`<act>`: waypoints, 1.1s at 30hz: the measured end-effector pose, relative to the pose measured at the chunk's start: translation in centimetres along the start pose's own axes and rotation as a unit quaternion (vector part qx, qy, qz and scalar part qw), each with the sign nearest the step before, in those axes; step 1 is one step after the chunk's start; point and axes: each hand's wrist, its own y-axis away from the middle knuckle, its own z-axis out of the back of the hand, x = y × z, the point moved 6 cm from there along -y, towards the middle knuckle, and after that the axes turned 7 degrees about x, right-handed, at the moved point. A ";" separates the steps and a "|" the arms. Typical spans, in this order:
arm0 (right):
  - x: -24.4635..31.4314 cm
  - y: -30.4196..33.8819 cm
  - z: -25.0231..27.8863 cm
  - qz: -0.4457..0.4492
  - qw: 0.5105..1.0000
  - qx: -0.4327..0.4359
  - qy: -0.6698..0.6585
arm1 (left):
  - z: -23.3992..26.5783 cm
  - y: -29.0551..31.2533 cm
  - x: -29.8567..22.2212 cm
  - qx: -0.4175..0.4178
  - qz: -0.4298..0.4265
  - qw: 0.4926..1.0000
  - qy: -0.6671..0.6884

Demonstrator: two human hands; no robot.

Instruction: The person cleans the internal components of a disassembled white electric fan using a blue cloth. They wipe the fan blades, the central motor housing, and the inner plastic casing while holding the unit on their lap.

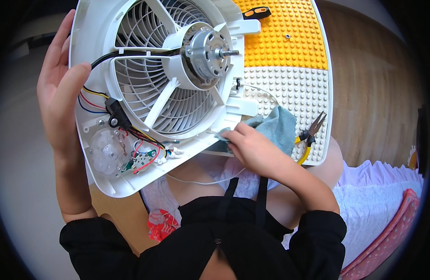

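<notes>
A white fan housing (177,135), with its grille, bare metal motor (208,53) and exposed wiring showing, lies tilted in front of me. My left hand (61,88) grips its left edge, the thumb over the rim and the fingers along the outer side. Pinched in my right hand (250,144) is part of a blue-green cloth (278,128), pressed against the housing's lower right rim. The rest of the cloth lies bunched beyond that hand. Coloured wires run through a black clamp (117,114) to a small circuit board (142,161) beside a clear round plastic gearbox (106,151).
Under the housing is a studded yellow and white tabletop (308,88). Pliers with yellow handles (313,133) lie at its right edge, an orange-black tool handle (257,13) at the far side, and a small nut (287,36) on the yellow part. A white cord (201,182) crosses my lap.
</notes>
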 end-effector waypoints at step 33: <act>2.0 1.2 5.1 -0.077 0.970 -0.118 -0.198 | -0.1 0.1 -0.2 -0.019 0.014 0.999 0.044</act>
